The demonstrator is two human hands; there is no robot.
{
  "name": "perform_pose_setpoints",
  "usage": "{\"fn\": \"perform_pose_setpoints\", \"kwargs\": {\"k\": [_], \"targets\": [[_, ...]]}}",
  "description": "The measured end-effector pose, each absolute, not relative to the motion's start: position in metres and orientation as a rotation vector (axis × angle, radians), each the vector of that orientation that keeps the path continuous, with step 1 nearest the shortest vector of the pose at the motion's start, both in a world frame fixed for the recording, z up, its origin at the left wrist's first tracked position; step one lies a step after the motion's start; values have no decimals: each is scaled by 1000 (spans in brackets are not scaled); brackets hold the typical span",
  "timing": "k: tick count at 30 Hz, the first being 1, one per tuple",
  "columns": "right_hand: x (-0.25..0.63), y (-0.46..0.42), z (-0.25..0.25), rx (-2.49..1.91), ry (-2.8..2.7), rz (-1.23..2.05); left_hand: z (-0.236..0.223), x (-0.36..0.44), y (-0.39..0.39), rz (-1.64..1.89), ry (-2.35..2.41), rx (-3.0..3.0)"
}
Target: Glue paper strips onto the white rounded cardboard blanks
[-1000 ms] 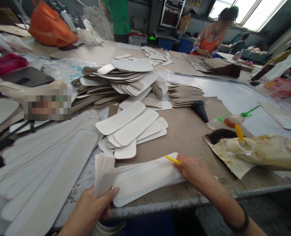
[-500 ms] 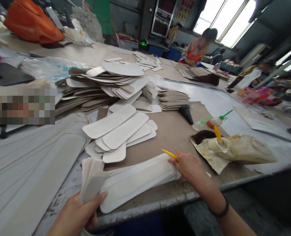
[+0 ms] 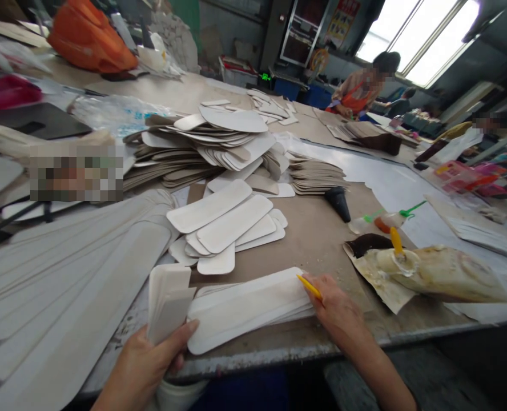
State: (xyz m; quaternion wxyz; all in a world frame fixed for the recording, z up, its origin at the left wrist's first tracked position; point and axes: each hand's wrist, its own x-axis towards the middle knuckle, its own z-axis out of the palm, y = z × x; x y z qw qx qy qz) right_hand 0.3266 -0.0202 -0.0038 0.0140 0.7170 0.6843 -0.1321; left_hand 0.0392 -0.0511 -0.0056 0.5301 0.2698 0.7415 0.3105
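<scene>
My left hand [image 3: 151, 357] is closed round a bundle of thin off-white strips [image 3: 168, 299] standing upright in its grip. Its thumb reaches the left end of a fanned pile of long white round-cornered panels [image 3: 245, 311] near the table's front edge. At the right end of this pile, my right hand [image 3: 333, 302] pinches a yellow pointed stick [image 3: 311, 287]. The stick's tip is over the top panel's right end; whether it touches cannot be made out. Behind lie shorter white panels [image 3: 236, 222], overlapping in a loose heap.
Long pale panels [image 3: 77, 297] fan out at left. Tall stacks of cut pieces [image 3: 219, 142] stand behind. At right are a yellowed bottle [image 3: 450, 271] lying on its side, a black cone [image 3: 338, 204] and small green-tipped bottles [image 3: 394, 220]. A co-worker in an orange apron [image 3: 358, 97] is across the table.
The view has swung left, so everything sits further right. My right hand has drawn the stick's tip from beyond the pile's upper edge to over the top panel's right end. My left hand keeps its hold.
</scene>
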Motion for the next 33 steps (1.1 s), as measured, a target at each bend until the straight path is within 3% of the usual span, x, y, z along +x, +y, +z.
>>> {"fn": "perform_pose_setpoints", "kwargs": {"k": [10, 21, 27, 33], "targets": [[335, -15, -13, 2357, 2358, -506, 4, 28, -54, 814, 1616, 638], [323, -20, 15, 2602, 2068, -1002, -13, 16, -49, 836, 1546, 543], [315, -27, 13, 2754, 1647, -1658, -10, 17, -50, 867, 1570, 534], [315, -31, 13, 2821, 1610, -1719, -14, 16, -53, 839, 1587, 562]]}}
